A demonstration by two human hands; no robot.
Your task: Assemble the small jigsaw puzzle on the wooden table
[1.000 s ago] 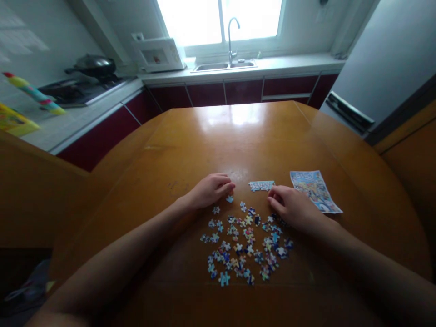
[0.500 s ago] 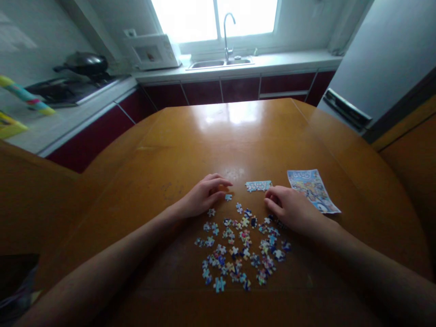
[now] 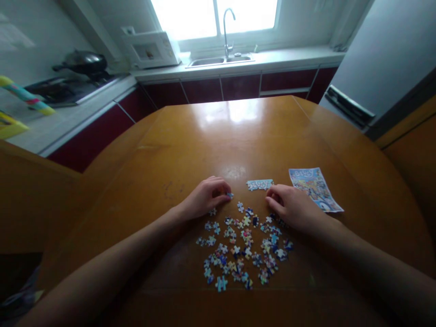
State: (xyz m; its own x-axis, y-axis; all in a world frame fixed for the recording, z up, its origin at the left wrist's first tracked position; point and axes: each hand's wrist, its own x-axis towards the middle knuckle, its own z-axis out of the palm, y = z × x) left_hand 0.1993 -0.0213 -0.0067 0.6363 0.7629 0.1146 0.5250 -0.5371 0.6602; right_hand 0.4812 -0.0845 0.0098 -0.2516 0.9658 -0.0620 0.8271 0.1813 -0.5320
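Note:
My left hand [image 3: 210,196] has its thumb and fingers closed on a small light-blue puzzle piece [image 3: 230,195], just above the loose pieces. Near the right end of a joined strip of puzzle pieces [image 3: 260,185] is my right hand [image 3: 289,203], its fingers curled and the fingertips close to the strip's corner. Whether anything sits under those fingertips cannot be made out. Many loose puzzle pieces [image 3: 247,236] lie scattered between my forearms. Beside my right hand lies a printed picture sheet [image 3: 315,187], partly covered by that hand.
Everything lies on a large wooden table [image 3: 218,145]. Beyond it runs a counter with a sink [image 3: 207,61], a faucet [image 3: 225,36] and a white microwave [image 3: 150,50]. A black pan [image 3: 85,62] stands on the stove at left; a fridge [image 3: 381,59] is at right.
The fingers of my left hand have lowered and pinched the light-blue puzzle piece that lay beside them. My right hand has stayed almost in place.

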